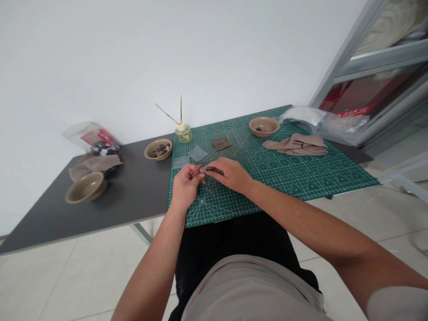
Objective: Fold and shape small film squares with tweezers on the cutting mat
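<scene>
My left hand (186, 183) is closed, pinching a small pale piece (202, 169) between thumb and fingertips above the green cutting mat (267, 178). My right hand (234, 174) meets it from the right, its fingers closed on a thin dark strip-like piece (213, 169) that touches or nearly touches the pale one. Fingers cover most of both pieces, so their exact kind is unclear. Just beyond the hands lie two grey squares, one nearer (181, 162) and one farther (198, 154), and a brown square (220, 143).
A bowl of small dark and pinkish pieces (162, 157) stands left of the mat, another bowl (265, 133) at its back. Farther left are a third bowl (78, 197) and cloth (96, 163). A reed bottle (183, 133), brown cloth (297, 145) and plastic bag (321, 119) sit around.
</scene>
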Available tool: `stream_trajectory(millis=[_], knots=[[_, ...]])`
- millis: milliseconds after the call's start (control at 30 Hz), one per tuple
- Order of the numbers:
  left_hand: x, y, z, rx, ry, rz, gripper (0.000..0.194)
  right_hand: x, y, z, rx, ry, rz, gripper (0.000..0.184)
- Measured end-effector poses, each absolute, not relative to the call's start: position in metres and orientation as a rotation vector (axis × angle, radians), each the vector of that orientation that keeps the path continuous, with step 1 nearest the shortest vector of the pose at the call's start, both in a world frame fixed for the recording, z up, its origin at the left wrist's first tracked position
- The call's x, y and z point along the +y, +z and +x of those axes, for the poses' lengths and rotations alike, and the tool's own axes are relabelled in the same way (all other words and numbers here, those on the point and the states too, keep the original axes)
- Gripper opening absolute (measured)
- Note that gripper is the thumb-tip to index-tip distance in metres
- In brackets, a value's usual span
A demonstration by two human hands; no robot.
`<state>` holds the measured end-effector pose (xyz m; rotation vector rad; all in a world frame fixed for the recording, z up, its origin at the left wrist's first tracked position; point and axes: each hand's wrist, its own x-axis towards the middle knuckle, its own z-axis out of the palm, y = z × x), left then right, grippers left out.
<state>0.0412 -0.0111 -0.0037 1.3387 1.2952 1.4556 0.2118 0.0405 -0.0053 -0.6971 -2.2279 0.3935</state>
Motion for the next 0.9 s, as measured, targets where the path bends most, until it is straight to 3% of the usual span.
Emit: stream_trajectory(millis=[900], knots=[[-0.0097,-0.0052,0.0390,1.273,1.427,1.385,0.017,0.0406,-0.0063,0.2125,-2.164,0.391,-0.696,0.017]])
